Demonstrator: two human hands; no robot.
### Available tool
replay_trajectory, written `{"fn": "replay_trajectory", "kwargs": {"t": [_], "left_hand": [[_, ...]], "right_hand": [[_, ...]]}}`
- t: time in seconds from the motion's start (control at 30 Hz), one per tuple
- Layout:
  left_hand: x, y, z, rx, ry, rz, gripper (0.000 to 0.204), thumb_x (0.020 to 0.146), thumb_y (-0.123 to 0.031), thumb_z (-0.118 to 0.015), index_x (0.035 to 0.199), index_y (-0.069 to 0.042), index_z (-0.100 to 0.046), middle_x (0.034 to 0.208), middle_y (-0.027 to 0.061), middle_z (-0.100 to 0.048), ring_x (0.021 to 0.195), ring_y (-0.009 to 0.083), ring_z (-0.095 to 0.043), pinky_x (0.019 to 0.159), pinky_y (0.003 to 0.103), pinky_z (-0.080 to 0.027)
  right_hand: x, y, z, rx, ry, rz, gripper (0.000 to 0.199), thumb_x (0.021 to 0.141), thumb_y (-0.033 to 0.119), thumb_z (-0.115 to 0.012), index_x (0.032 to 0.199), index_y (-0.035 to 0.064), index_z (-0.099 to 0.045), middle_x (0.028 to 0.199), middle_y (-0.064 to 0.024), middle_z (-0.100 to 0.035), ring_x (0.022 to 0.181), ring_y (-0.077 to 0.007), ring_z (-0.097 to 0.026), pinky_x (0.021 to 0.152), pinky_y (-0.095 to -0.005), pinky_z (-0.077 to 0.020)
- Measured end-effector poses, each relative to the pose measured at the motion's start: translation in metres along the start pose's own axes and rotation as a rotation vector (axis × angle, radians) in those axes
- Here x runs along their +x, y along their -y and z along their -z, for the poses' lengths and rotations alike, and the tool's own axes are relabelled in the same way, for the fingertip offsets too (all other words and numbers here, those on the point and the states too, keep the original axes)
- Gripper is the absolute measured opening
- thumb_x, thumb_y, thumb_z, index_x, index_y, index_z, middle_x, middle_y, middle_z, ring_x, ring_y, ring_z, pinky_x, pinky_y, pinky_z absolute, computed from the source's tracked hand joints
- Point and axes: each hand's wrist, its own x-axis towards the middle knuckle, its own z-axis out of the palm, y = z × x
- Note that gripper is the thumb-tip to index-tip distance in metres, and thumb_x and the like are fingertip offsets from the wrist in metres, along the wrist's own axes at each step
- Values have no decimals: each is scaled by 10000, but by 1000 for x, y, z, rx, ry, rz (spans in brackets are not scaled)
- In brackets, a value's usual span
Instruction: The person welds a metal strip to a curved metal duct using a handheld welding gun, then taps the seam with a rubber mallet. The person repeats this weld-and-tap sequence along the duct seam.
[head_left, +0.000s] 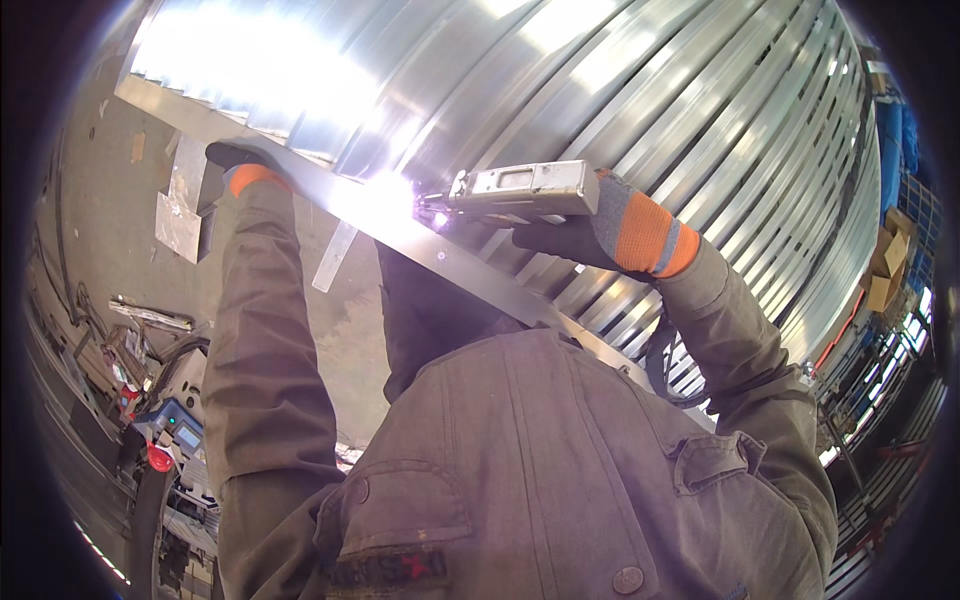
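A handheld welding gun [525, 190] with a boxy silver body is in my gloved right hand [610, 225], its fingers wrapped round the rear of it. The nozzle points left at a flat metal edge bar [300, 180], where a bright white-violet glare burns and hides the joint. My left hand [245, 165], in a dark glove with an orange cuff, grips the same bar farther to the left; some of its fingers are hidden. Beyond the bar stretches a large panel of shiny parallel metal slats [640, 100].
Below the bar on the left, a narrow metal strip [335, 255] and a bent sheet piece [180, 225] show over the concrete floor. A machine with a small screen [185, 430] stands lower left. Cardboard boxes [890, 260] and a blue mesh rack [920, 215] are at the right.
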Motion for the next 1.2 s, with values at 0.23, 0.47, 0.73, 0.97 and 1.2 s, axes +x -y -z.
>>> {"fn": "replay_trajectory", "kwargs": {"t": [0.23, 0.47, 0.73, 0.97, 1.2], "left_hand": [[-3, 3, -3, 19, 3, 5, 950, 1044, -807, -474, 1518, -1, -640, 1482, 153, -699, 1275, 317, -702, 1121, 461, -547], [39, 20, 11, -64, 127, 69, 746, 1123, -629, -467, 1539, -32, -630, 1520, 102, -693, 1336, 253, -682, 1142, 356, -516], [53, 26, 5, 52, -5, 49, 841, 1090, -714, -462, 1481, 4, -660, 1434, 151, -725, 1245, 293, -718, 1082, 423, -562], [42, 19, 5, 64, -21, 46, 860, 1076, -733, -464, 1476, 1, -663, 1424, 163, -725, 1236, 307, -718, 1075, 451, -569], [44, 25, 5, 68, 0, 39, 804, 1085, -690, -469, 1496, -23, -655, 1452, 149, -711, 1273, 297, -701, 1094, 442, -553]], "right_hand": [[-3, 1, 5, -32, 57, -91, 442, 1068, 423, -740, 1448, 198, -741, 1269, -65, -822, 1092, -231, -804, 965, -343, -624], [-3, -10, 1, -151, 49, -54, 461, 1067, 478, -711, 1459, 236, -736, 1287, -55, -816, 1117, -241, -792, 985, -364, -611], [-7, 4, 12, -224, 144, -180, 496, 1075, 537, -649, 1491, 275, -713, 1356, -27, -791, 1171, -267, -772, 1019, -385, -596], [-7, 0, 11, -278, 137, -153, 501, 1064, 531, -660, 1486, 265, -717, 1327, -43, -799, 1144, -280, -778, 994, -385, -600], [1, -2, 9, -346, 80, -41, 458, 1045, 502, -703, 1394, 211, -764, 1131, -111, -836, 1005, -313, -803, 903, -416, -618]]}}
